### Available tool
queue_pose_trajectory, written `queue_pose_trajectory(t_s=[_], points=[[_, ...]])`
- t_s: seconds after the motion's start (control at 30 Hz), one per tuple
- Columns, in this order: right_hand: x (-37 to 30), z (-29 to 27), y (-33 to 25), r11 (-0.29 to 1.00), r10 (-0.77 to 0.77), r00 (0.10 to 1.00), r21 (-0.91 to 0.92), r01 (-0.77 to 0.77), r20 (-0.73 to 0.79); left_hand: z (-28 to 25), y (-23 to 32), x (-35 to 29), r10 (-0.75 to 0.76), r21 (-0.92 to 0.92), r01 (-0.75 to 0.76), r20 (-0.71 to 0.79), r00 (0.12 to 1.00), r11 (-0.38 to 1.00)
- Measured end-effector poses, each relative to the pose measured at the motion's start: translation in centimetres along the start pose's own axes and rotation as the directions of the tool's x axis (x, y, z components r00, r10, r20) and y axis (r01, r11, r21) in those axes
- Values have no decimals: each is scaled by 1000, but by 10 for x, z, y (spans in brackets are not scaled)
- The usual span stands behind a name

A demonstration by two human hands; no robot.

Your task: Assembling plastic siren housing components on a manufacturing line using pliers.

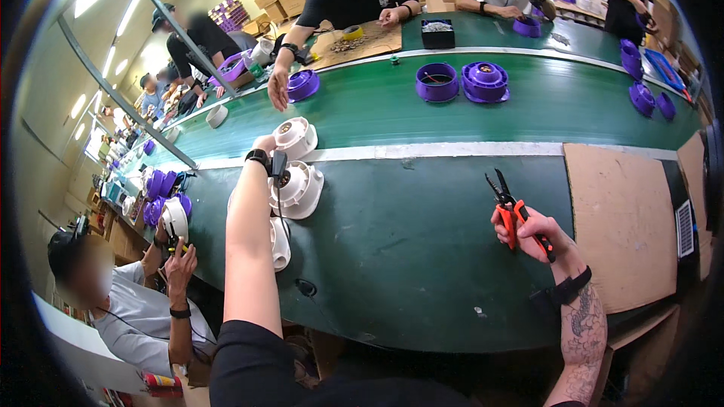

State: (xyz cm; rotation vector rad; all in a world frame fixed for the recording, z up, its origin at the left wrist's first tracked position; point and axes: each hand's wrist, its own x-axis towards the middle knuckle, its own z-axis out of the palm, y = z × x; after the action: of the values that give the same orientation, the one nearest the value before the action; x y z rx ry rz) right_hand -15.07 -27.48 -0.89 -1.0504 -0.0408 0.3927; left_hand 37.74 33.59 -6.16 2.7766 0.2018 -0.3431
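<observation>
My left arm stretches away from me, and my left hand [264, 143] is closed at the left side of a white round plastic housing [295, 138] by the conveyor edge; its fingertips are hidden. Nearer stands a second white housing [297, 189] with metal parts in its top centre. A third white part [280, 244] is half covered by my forearm. Over the table's right half, my right hand [532, 232] grips wire strippers [510, 209] with orange-and-black handles, their jaws apart and pointing away from me, with nothing between them.
A green conveyor belt [362, 117] crosses behind my dark green table [407, 256]. Purple housings [486, 81] stand on it. A co-worker's hand [278, 89] hangs near another purple housing [304, 85]. Cardboard [622, 226] lies at right. Another person [136, 301] works at left. A black cable trails beside my forearm.
</observation>
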Motion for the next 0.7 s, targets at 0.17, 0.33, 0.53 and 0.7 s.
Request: queue_pose_trajectory(t_s=[0.17,0.33,0.53,0.7], points=[[3,-2,-3,997,3,995,-82,-11,-95,28,113,-82,132,-549,-102,14,991,829],[-4,28,-20,530,-354,907,-848,-8,-230,-4,203,-153,287,-792,-27,189,939,610],[-12,31,-18,19,-690,715,-990,-137,-112,67,312,-276,766,-711,-575,-79,638,405],[-16,33,-20,-20,-650,733,-960,-280,-201,103,351,-376,800,-785,-532,-79,595,317]])
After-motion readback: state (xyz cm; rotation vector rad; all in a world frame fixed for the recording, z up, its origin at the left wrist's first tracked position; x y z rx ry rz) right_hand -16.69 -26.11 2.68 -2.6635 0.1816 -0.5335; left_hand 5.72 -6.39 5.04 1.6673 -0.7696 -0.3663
